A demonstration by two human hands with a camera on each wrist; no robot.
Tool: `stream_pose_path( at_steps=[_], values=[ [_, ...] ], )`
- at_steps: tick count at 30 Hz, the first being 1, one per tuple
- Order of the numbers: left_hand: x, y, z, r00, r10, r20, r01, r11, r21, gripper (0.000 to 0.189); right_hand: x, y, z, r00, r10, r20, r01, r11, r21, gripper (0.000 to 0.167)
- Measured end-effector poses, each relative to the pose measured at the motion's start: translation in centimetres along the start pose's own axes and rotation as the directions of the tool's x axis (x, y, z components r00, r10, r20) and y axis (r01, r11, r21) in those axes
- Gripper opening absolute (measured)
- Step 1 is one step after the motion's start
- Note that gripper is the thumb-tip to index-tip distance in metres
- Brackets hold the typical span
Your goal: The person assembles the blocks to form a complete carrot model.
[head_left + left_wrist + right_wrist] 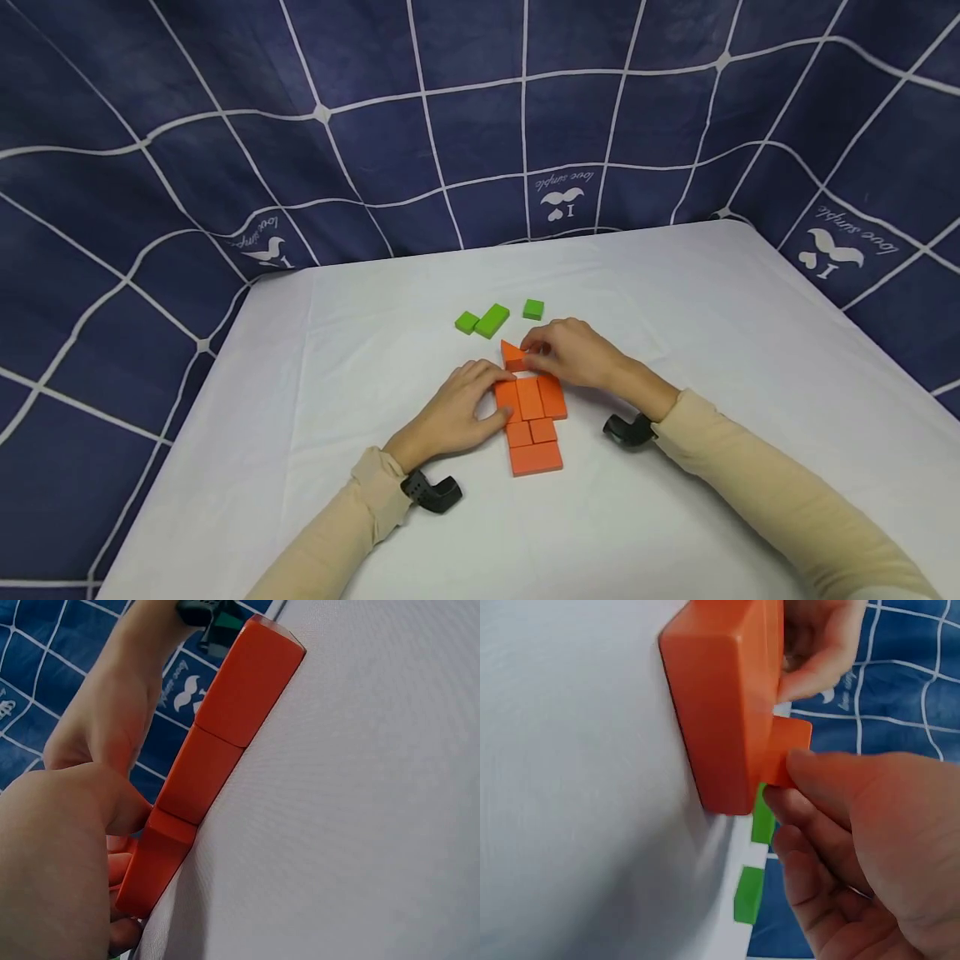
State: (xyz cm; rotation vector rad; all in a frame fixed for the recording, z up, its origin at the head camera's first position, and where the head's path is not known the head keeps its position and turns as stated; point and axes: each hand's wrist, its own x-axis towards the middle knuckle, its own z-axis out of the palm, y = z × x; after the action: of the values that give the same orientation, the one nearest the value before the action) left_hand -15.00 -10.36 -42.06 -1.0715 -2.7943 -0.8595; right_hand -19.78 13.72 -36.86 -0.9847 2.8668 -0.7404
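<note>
Several orange blocks lie fitted together flat on the table. Three upright rectangular blocks (530, 398) form a row, with two small square blocks (543, 431) below and a wide rectangular block (536, 458) nearest the wearer. My left hand (459, 410) grips the leftmost orange block (507, 400) of the row, thumb at its near part and index finger at its far end. Just beyond the row, my right hand (573, 353) pinches an orange triangular block (513, 357) between thumb and fingers. In the right wrist view, the thumb presses that block's (786, 746) face.
Beyond the orange blocks lie a small green square block (467, 322), a longer green block (492, 321) and another green square (533, 309). A white cloth covers the table (360, 333). Dark blue checked curtains (480, 125) stand behind and at the sides.
</note>
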Motion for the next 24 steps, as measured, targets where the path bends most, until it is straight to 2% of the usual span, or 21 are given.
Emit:
stream_pose_path(
  at_steps=[5,11,15,18,21,24],
  values=[
    [-0.3,-0.1,-0.1,1.000,-0.016,-0.006,0.016,1.000,-0.012,0.041,-1.1,0.0,-0.9,0.994,-0.033,-0.103,0.034,0.999,0.015,0.015],
    [-0.3,-0.2,0.1,1.000,-0.006,0.000,0.006,1.000,-0.007,0.040,-3.9,-0.1,-2.4,0.973,-0.068,-0.223,0.081,0.996,0.048,0.016],
    [-0.1,-0.1,0.1,1.000,-0.001,-0.005,0.001,1.000,-0.009,0.040,-6.2,-0.3,-2.7,0.963,-0.134,-0.233,0.166,0.979,0.122,0.019],
    [-0.1,0.0,0.1,1.000,-0.001,-0.007,0.001,1.000,-0.011,0.040,-7.8,-0.7,-2.3,0.946,-0.244,-0.213,0.283,0.943,0.176,0.020],
    [0.0,0.1,0.1,1.000,0.003,-0.010,-0.003,1.000,-0.011,0.040,-9.2,-1.4,-1.5,0.899,-0.385,-0.207,0.427,0.874,0.230,0.021],
    [0.0,0.1,0.2,1.000,-0.001,-0.010,0.001,1.000,-0.008,0.040,-10.2,-2.1,-0.6,0.848,-0.495,-0.188,0.529,0.806,0.266,0.020]
  ],
)
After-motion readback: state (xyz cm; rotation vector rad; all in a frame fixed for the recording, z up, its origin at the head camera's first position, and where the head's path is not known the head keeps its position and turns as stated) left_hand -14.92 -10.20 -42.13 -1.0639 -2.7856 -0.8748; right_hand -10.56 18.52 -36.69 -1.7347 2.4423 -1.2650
